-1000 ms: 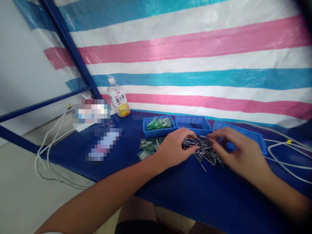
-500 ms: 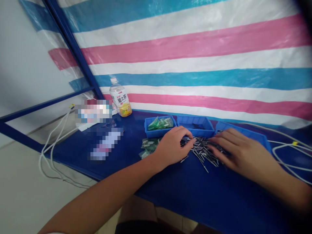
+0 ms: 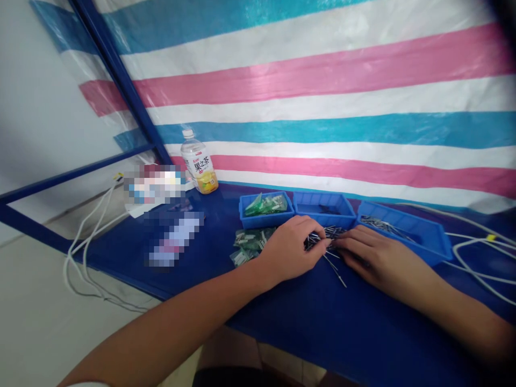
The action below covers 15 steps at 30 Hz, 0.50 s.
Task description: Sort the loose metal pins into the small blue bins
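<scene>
On the blue tabletop lies a loose pile of thin, dark metal rods (image 3: 335,232), partly covered by my hands. My left hand (image 3: 298,246) is closed at the pile's left side, thumb and forefinger tips drawn together around some of the rods. From the right, my right hand (image 3: 374,251) reaches in with curled fingers pressed together, its fingertips close to those of my left hand. What it grips is hidden beneath the fingers. A few rods stick out toward the front edge. Several small clear packets (image 3: 246,246) lie just left of my left hand.
Behind the pile stand three blue bins: the left bin (image 3: 266,220) has green packets, the middle bin (image 3: 334,219) a few dark pieces, the right bin (image 3: 431,248) more rods. A drink bottle (image 3: 200,166) stands at the back left. White cables (image 3: 471,255) run along the right.
My right hand has moved left and nearer my left hand, uncovering the right bin and the rods inside. My left hand has shifted slightly right and covers more of the pile.
</scene>
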Each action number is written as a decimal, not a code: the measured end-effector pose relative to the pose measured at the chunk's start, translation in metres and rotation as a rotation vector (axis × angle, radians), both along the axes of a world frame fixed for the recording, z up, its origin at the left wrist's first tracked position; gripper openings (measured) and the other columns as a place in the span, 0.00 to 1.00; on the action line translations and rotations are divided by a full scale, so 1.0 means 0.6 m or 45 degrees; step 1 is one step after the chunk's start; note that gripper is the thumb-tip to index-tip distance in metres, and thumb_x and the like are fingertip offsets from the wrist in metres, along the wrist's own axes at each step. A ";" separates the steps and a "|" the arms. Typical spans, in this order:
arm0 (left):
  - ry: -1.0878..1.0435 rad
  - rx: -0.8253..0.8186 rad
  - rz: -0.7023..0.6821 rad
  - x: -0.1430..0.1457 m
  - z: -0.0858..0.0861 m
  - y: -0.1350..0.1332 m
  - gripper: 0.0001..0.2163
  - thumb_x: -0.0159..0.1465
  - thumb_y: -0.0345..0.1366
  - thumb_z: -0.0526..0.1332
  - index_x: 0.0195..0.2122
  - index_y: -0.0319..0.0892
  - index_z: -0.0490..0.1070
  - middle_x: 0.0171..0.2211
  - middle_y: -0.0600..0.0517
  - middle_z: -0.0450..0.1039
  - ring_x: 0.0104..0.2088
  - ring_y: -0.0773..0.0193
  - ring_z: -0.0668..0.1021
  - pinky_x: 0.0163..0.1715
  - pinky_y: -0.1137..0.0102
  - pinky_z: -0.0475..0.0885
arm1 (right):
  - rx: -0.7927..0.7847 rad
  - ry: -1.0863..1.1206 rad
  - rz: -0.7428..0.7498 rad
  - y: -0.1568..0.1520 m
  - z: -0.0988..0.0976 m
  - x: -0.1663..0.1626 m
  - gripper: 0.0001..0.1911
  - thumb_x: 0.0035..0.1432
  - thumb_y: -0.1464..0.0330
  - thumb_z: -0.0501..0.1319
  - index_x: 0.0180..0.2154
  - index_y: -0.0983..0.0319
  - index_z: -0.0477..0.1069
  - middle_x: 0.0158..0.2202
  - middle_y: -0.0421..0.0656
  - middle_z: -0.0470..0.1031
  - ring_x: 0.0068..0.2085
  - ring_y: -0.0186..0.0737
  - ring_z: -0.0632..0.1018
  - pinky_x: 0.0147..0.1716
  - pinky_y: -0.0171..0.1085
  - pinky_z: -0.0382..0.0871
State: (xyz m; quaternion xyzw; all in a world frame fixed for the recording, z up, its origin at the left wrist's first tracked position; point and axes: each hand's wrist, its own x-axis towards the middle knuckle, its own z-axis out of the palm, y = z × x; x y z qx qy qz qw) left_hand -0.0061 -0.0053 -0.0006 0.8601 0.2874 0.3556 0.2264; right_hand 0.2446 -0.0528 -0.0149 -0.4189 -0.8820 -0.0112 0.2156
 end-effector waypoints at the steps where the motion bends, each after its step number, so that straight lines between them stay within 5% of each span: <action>1: 0.001 -0.002 0.000 0.000 0.000 0.000 0.04 0.70 0.37 0.63 0.41 0.43 0.75 0.42 0.47 0.81 0.46 0.55 0.81 0.52 0.60 0.75 | -0.004 0.009 -0.006 0.000 0.000 0.001 0.15 0.72 0.68 0.58 0.55 0.53 0.79 0.45 0.46 0.81 0.46 0.48 0.80 0.43 0.46 0.76; 8: -0.014 -0.012 -0.031 0.002 0.000 -0.001 0.06 0.71 0.35 0.63 0.46 0.43 0.77 0.46 0.48 0.83 0.50 0.54 0.82 0.56 0.59 0.75 | 0.049 0.165 -0.094 -0.004 0.008 -0.005 0.09 0.71 0.66 0.60 0.48 0.55 0.78 0.44 0.46 0.82 0.44 0.49 0.81 0.44 0.47 0.77; 15: 0.005 -0.029 -0.100 0.008 -0.009 0.002 0.12 0.72 0.36 0.63 0.55 0.44 0.77 0.55 0.48 0.83 0.55 0.53 0.82 0.61 0.58 0.74 | -0.088 0.485 -0.367 -0.011 -0.001 -0.014 0.15 0.72 0.61 0.60 0.57 0.55 0.74 0.44 0.45 0.83 0.40 0.46 0.84 0.35 0.42 0.78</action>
